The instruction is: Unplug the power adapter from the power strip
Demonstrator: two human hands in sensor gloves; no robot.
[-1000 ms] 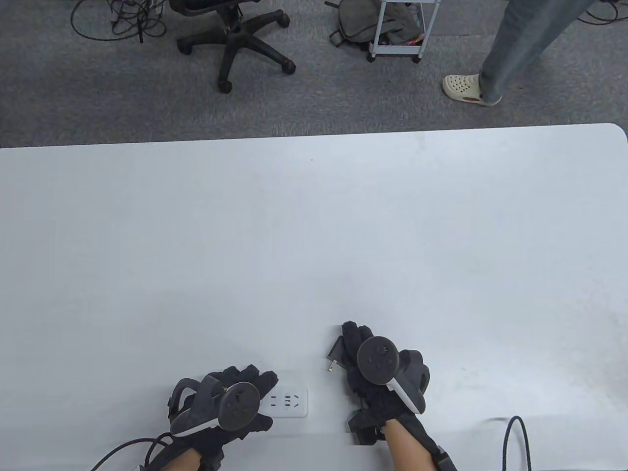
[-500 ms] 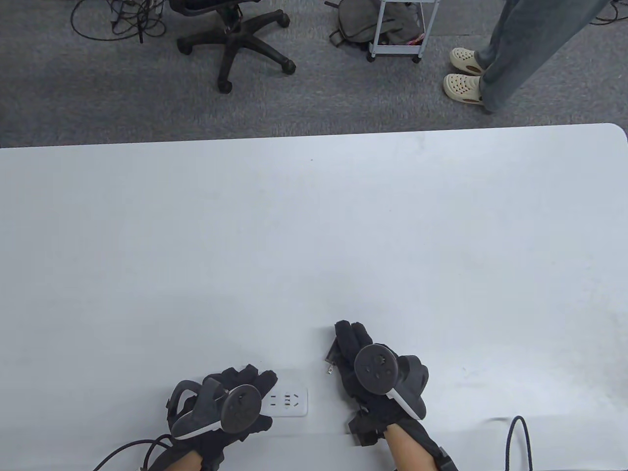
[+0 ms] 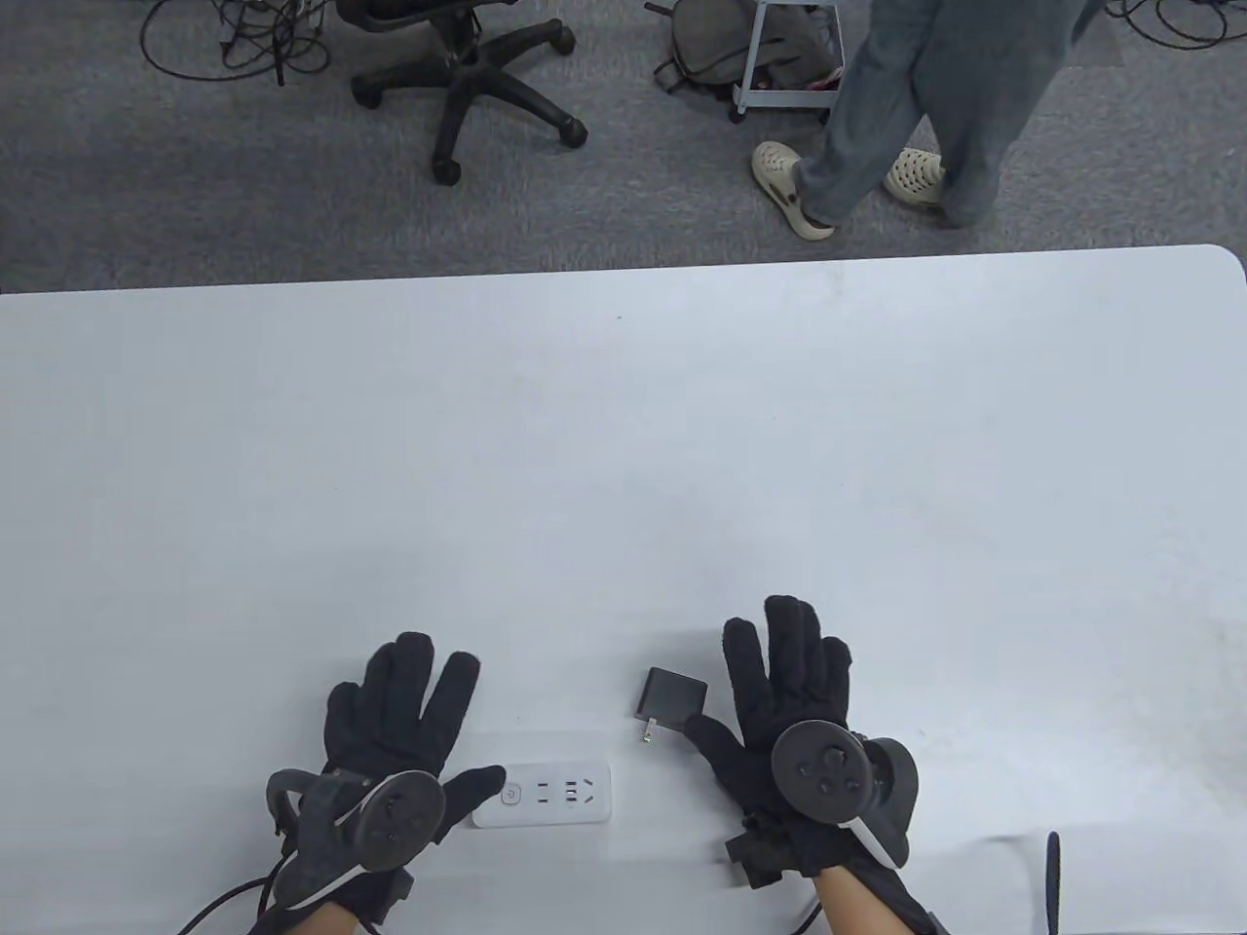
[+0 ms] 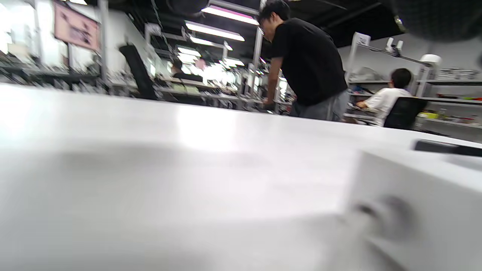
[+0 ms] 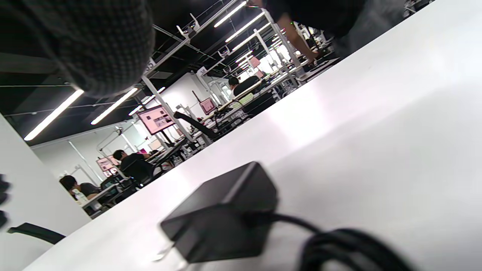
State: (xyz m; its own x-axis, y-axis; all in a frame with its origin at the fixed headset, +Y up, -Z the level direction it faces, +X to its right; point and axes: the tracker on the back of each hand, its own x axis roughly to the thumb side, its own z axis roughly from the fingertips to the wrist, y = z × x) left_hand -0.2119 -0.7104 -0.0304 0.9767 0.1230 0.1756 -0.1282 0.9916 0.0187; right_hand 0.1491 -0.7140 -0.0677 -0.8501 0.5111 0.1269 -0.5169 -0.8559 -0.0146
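Observation:
The white power strip (image 3: 555, 795) lies flat near the table's front edge with no plug in its sockets; its near end fills the right of the left wrist view (image 4: 421, 203). The black power adapter (image 3: 671, 695) lies on the table to the strip's right, its prongs pointing toward the front; it also shows in the right wrist view (image 5: 222, 212) with its black cable (image 5: 339, 241). My left hand (image 3: 409, 711) rests flat and spread, its thumb on the strip's left end. My right hand (image 3: 779, 672) rests flat and spread just right of the adapter, holding nothing.
The white table (image 3: 623, 438) stretches away behind the hands. A black cable (image 3: 1050, 877) loops at the front right edge. Beyond the table a person (image 3: 916, 107) walks past an office chair (image 3: 468, 68) and a small cart (image 3: 789, 58).
My right hand has let go of the adapter, which now lies on the table, and has spread flat beside it. My left hand has opened and slid left, uncovering the strip. The person behind walked left.

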